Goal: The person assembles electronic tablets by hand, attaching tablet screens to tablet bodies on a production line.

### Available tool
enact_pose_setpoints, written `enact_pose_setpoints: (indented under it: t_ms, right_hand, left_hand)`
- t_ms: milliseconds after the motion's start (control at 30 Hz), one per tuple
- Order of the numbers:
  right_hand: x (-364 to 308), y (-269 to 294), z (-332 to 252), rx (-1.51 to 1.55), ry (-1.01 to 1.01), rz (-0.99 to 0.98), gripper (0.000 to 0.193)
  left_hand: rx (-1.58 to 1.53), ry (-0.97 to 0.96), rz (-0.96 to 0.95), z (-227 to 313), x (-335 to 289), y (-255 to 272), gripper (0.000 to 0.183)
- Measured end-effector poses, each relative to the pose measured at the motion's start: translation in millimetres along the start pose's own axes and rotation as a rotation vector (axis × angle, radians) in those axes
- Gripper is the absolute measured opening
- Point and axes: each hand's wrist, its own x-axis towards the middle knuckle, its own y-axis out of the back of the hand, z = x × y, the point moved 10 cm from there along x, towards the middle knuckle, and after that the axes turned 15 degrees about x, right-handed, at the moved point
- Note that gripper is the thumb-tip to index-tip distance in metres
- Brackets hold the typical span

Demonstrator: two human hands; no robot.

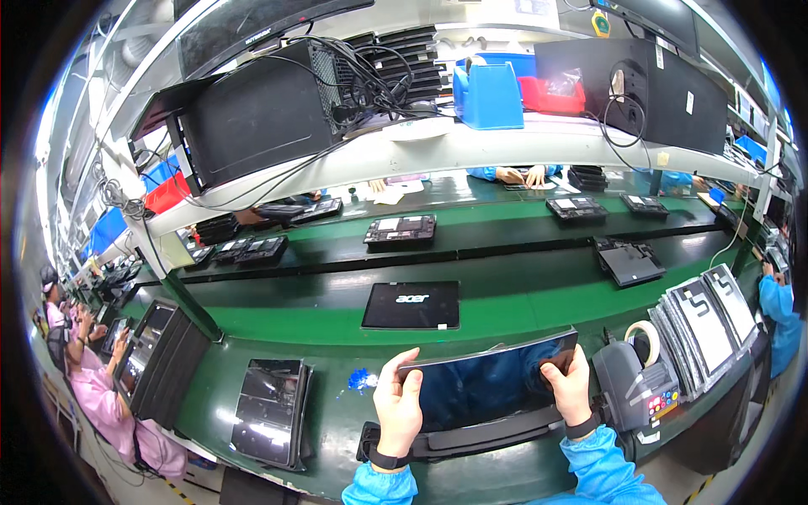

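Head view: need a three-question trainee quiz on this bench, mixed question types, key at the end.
1. Multiple choice: what do the left hand and right hand hold between them?
A) a coil of cable
B) a glossy dark panel
C) a red bin

2. True or false: the grey machine with coloured buttons is to the right of the right hand.

3. Fill in: the small bits lying between the stack of dark panels and the left hand are mostly ____ in colour.

Key: 1. B; 2. True; 3. blue.
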Motion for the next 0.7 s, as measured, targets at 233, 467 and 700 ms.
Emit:
enact_pose_setpoints:
  t_ms: [233,467,700]
  right_hand:
    - [-11,9,13,0.124,-0.060,0.060,0.033]
    - [-27,-1,-48,-0.180,0.169,0.060,0.035]
    - [-124,122,-165,-0.423,0.471,0.555,0.008]
  left_hand:
    - [0.068,-0.162,0.037,26,-10,-1,0.034]
    - [0.122,-0.297,0.119,21,-15,-1,0.016]
    - [0.173,-0.305,0.204,7,-14,36,0.015]
